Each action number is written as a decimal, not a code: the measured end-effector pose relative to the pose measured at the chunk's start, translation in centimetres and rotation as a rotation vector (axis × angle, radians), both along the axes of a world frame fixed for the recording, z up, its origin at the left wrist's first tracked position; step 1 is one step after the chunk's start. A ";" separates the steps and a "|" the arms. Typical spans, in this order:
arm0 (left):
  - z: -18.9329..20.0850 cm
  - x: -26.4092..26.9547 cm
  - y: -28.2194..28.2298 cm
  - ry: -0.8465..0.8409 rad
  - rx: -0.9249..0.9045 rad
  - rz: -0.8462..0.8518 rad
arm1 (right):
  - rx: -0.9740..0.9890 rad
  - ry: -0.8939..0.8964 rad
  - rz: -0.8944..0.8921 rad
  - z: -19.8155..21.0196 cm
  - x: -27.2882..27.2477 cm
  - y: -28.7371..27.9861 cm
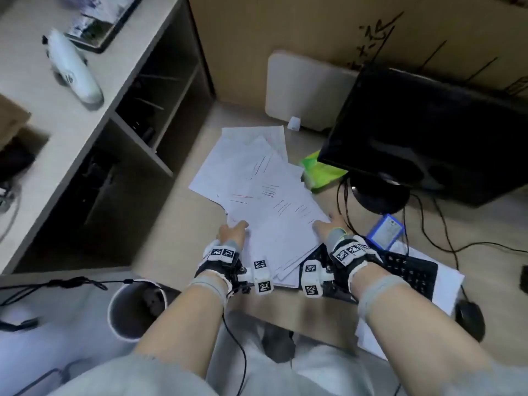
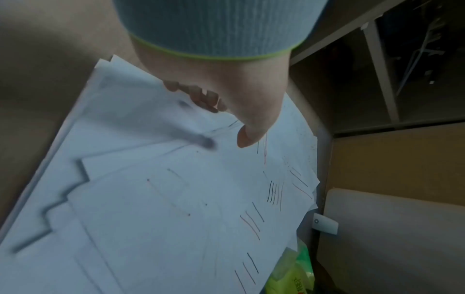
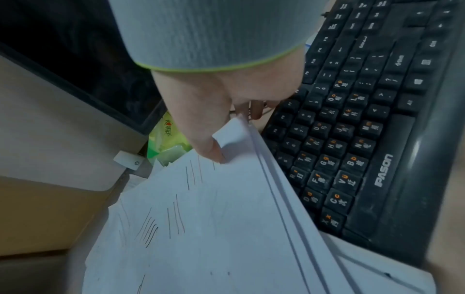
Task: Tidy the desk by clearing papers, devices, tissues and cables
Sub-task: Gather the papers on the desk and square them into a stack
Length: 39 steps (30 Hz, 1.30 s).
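Note:
A loose stack of white papers [image 1: 257, 192] with red and black pen strokes lies fanned out on the desk [image 1: 177, 224]. My left hand [image 1: 233, 231] grips its left edge, thumb on top [image 2: 247, 137] and fingers underneath. My right hand [image 1: 325, 225] pinches the right edge of the papers [image 3: 226, 208], thumb on the top sheet and fingers below. The stack's near end overlaps the black keyboard [image 1: 405, 270]. A green tissue pack [image 1: 320, 172] lies beside the papers under the monitor. Black cables [image 1: 428, 218] run over the desk at right.
A black monitor [image 1: 423, 132] stands at right on its round base. A blue-framed device [image 1: 385, 231] sits behind the keyboard, a black mouse [image 1: 470, 315] at the desk's right front. More paper lies under the keyboard. A shelf unit [image 1: 85, 90] rises at left; a bin [image 1: 137, 307] stands below.

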<state>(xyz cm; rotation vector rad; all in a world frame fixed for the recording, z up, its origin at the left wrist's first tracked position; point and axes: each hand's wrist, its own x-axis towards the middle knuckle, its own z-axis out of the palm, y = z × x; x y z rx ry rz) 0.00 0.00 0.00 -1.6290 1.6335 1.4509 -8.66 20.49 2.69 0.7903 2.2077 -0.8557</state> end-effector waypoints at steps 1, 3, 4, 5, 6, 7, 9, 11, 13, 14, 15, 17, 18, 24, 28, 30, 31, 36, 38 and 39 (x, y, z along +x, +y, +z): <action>0.2 -0.1 -0.1 0.006 -0.013 -0.011 | -0.020 -0.027 -0.021 0.2 0.1 -0.1; 0.4 -0.3 0.0 -0.007 0.011 0.001 | -0.041 -0.079 -0.031 0.2 0.2 -0.1; 0.3 -0.4 0.1 -0.010 0.055 0.020 | -0.040 -0.085 -0.017 -0.1 0.3 -0.2; 0.4 -0.6 0.4 -0.014 0.087 0.029 | -0.042 -0.090 0.022 -0.1 0.4 -0.3; 0.9 -0.6 0.8 -0.032 0.115 0.033 | -0.040 -0.088 0.053 -0.1 0.5 -0.4; 0.8 -0.3 0.9 -0.041 0.129 0.037 | -0.052 -0.084 0.067 -0.2 0.7 -0.7; 0.8 0.1 1.6 -0.058 0.142 0.063 | -0.100 -0.067 0.088 -0.4 0.9 -0.7; 1.2 0.6 2.1 -0.050 0.147 0.146 | -0.178 -0.070 0.103 -0.8 1.0 -1.0; 1.5 0.9 2.5 -0.026 0.118 0.203 | -0.247 -0.091 0.164 -0.8 0.9 -1.0; 1.9 1.0 2.9 -0.005 0.097 0.216 | -0.267 -0.107 0.198 -0.6 0.8 -0.7; 2.0 1.1 2.8 0.016 0.076 0.228 | -0.275 -0.109 0.227 -0.5 0.6 -0.6; 2.7 1.2 3.0 0.039 0.037 0.248 | -0.248 -0.111 0.282 -0.7 0.1 -0.1; 3.2 1.4 3.1 0.041 0.036 0.246 | -0.237 -0.111 0.309 -0.4 -0.1 0.3; 3.4 1.9 4.7 0.087 0.228 0.300 | -0.133 -0.117 0.490 0.4 -1.3 1.6; 3.5 2.1 5.1 0.068 0.300 0.313 | -0.131 -0.106 0.392 0.1 -2.0 1.2; 3.4 1.5 4.1 0.073 0.311 0.313 | -0.153 -0.120 0.225 0.3 -2.2 0.4; 3.1 1.2 3.1 0.056 0.311 0.312 | -0.162 -0.112 0.150 0.4 -2.1 -0.1; 1.2 0.1 -0.5 0.077 0.300 0.315 | -0.177 -0.062 0.059 -0.4 -2.3 -3.1; 0.6 -0.5 -1.5 0.075 0.269 0.261 | -0.139 -0.035 0.118 0.0 -2.7 -4.5; 0.7 -0.8 -1.8 0.067 0.248 0.252 | -0.118 -0.032 0.166 0.2 -2.8 -4.8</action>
